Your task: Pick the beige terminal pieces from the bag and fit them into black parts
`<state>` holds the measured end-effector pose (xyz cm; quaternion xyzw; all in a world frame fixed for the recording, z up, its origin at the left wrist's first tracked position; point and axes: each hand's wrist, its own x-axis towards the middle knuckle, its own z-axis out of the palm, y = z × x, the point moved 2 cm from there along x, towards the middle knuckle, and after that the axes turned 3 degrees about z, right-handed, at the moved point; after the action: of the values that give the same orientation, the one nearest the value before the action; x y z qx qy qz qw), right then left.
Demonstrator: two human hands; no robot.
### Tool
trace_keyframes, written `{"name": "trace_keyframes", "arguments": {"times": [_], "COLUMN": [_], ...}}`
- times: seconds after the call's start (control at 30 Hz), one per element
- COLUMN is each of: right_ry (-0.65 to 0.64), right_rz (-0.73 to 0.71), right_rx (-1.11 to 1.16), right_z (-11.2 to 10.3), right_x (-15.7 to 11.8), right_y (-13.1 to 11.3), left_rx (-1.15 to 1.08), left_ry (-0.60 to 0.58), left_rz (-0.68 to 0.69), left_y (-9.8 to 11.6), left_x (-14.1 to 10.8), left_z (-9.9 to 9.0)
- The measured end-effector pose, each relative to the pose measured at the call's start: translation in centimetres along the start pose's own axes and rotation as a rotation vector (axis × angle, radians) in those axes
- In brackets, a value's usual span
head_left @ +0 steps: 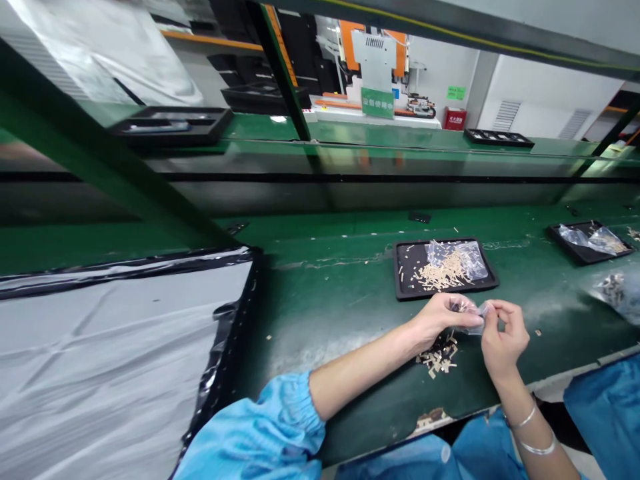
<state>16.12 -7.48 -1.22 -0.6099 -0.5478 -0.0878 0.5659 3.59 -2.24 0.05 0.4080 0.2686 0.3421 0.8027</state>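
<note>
My left hand (pixel 447 317) is closed around a small clear plastic bag (pixel 473 323) with dark bits showing inside it. At the bag's right end, the fingers of my right hand (pixel 505 333) pinch the plastic. Just below my left hand, a loose pile of small flat pieces (pixel 440 357), tan and dark, lies on the green tabletop (pixel 340 307). Behind my hands sits a black tray (pixel 407 287) with many thin tan strips (pixel 445 267) and another clear bag (pixel 473 260) in it.
Farther right are a second black tray (pixel 580 250) with bags and a clear bag of parts (pixel 617 293). A white sheet-covered panel with black edges (pixel 115 347) fills the left. A green post (pixel 150 187) slants across, and a raised shelf (pixel 360 133) runs behind.
</note>
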Motion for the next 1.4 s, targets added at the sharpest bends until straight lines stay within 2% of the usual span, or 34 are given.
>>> {"name": "trace_keyframes", "arguments": {"times": [0.13,0.23,0.5,0.83,1.0,1.07,1.13,1.23,1.3,1.4], "right_ry": [0.016,-0.03,-0.118,-0.096,-0.038,-0.039,-0.135,-0.354,-0.409,-0.424], "right_rz": [-0.15,-0.158,0.036,0.317,0.427,0.448,0.473,0.489,0.482,0.488], "right_rx": [-0.029,-0.027,0.056,0.178,0.236,0.276,0.324,0.314,0.293,0.323], "right_z": [-0.3,-0.3,-0.2,-0.1,-0.4,-0.5,-0.4,0.1,0.3,0.6], "right_x": [0.0,-0.1,-0.3,0.2,0.4,0.6,0.8,0.9,1.0,0.9], "right_y": [-0.5,-0.6,-0.3,0.2,0.4,0.6,0.7,0.9,0.8,0.5], "left_rx": [0.013,-0.001,-0.072,0.033,0.109,0.119,0.085,0.023,-0.005,-0.043], "left_ry": [0.106,0.14,0.175,0.105,-0.005,-0.029,0.009,0.077,0.07,0.028], "left_rz": [0.073,0.138,0.187,0.087,-0.031,-0.033,0.0,0.043,0.058,0.075], "left_y": [0.3,0.4,0.4,0.6,0.5,0.4,0.3,0.4,0.6,0.9], "left_x": [0.2,0.4,0.3,0.7,0.6,0.7,0.8,0.9,0.8,0.6], "left_z": [-0.3,-0.6,-0.7,-1.1,-1.2,-1.2,-1.3,-1.5,-1.4,-1.2]}}
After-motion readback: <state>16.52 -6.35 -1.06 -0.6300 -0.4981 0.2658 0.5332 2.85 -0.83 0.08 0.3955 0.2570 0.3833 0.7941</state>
